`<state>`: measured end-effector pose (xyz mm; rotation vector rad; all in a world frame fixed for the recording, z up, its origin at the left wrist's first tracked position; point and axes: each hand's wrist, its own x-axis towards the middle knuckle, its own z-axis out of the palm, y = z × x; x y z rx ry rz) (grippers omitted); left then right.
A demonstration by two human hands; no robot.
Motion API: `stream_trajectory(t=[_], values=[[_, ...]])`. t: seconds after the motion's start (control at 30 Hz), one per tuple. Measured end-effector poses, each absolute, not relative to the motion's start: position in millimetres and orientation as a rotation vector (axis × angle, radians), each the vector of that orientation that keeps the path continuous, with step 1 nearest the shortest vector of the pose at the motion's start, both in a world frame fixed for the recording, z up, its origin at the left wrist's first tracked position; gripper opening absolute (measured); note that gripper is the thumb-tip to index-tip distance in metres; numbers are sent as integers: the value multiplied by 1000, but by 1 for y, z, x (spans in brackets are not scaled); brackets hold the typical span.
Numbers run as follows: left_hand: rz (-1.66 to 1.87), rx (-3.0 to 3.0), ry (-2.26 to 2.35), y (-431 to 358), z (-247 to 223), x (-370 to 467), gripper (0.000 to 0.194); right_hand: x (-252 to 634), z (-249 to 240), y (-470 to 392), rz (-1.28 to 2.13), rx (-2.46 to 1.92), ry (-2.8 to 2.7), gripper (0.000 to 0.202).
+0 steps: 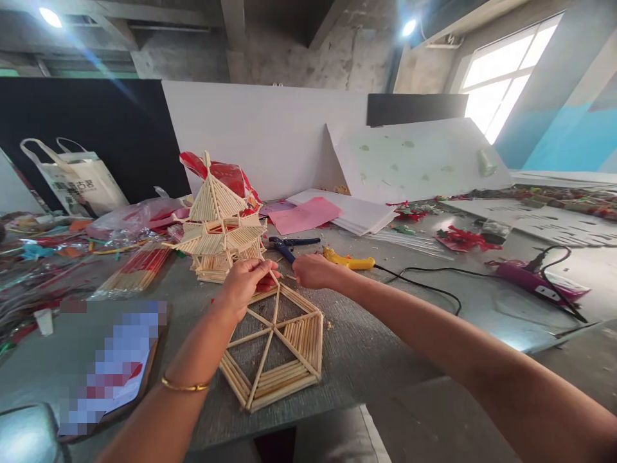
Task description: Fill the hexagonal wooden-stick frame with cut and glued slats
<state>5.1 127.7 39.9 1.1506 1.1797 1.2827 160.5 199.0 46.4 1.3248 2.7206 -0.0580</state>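
Observation:
My left hand (250,283) is closed in a pinch on a thin wooden stick (274,277), above the far edge of a flat hexagonal stick frame (272,328). Spokes divide the frame, and parallel sticks fill some of its sections. Just to the right, my right hand (315,271) is closed; what its fingers hold is hidden. Beyond it lie blue-and-black-handled cutters (284,247), right by the knuckles. A yellow glue gun (354,261) lies beside that wrist. Behind my left hand stands a tiered pagoda model (222,225) made of sticks.
Bundled sticks (137,269) and plastic wrapping lie at left, near a tablet-like object (149,360), partly blurred out. A black cord (429,287) lies on the table near a purple power strip (540,281). Pink paper (306,215) and white boards (419,161) are at the back.

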Motion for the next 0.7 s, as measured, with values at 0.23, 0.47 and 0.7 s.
stream_trajectory(t=[0.23, 0.47, 0.7], values=[[1160, 1193, 1133, 119, 34, 1, 29, 179, 57, 186, -565, 1234, 2830, 21], [1194, 1175, 1108, 116, 36, 5, 27, 180, 51, 170, -2043, 1192, 2652, 24], [1154, 1148, 1064, 113, 35, 9, 23, 175, 49, 155, -2231, 1129, 2560, 21]])
